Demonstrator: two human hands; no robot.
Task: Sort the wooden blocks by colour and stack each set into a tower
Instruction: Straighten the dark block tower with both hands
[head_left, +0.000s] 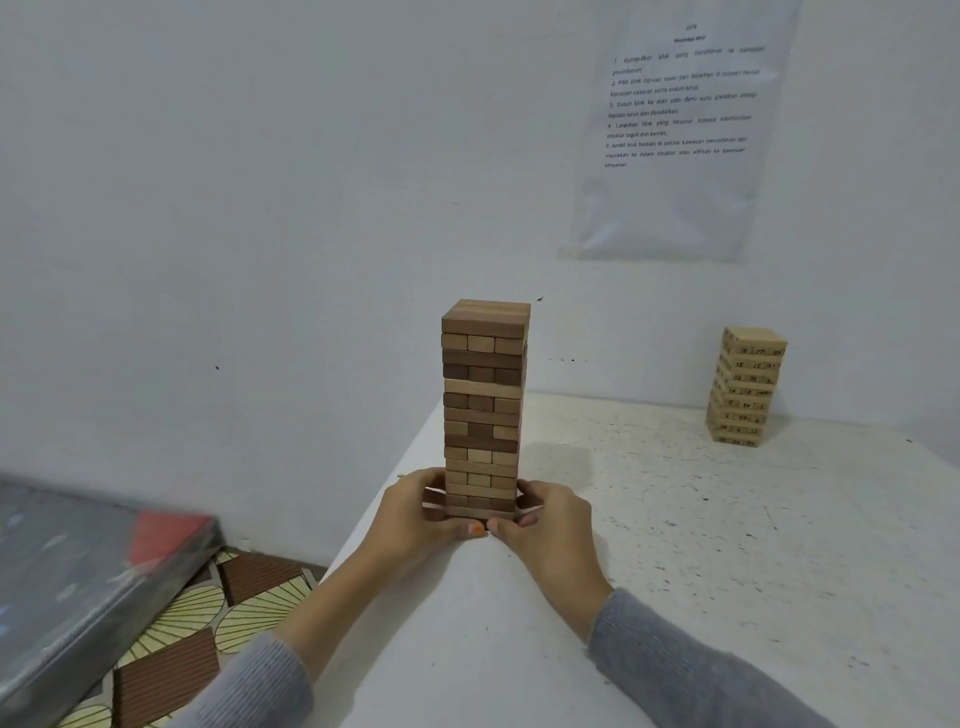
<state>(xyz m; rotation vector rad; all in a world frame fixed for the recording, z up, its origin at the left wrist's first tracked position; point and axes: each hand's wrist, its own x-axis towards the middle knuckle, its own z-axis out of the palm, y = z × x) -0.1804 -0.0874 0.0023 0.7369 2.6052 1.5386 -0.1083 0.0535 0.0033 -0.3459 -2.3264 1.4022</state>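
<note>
Head view: left hand (415, 512) and right hand (550, 525) clamp the brown tower (483, 395) at its base; light and dark blocks mixed, sorting seemingly unfinished.

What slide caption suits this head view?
Left hand and right hand grip the base of the brown block tower; a pale numbered tower stands behind.

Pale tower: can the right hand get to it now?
Probably, once freed: the right hand grips the brown tower, and only table lies between it and the pale tower.
</note>
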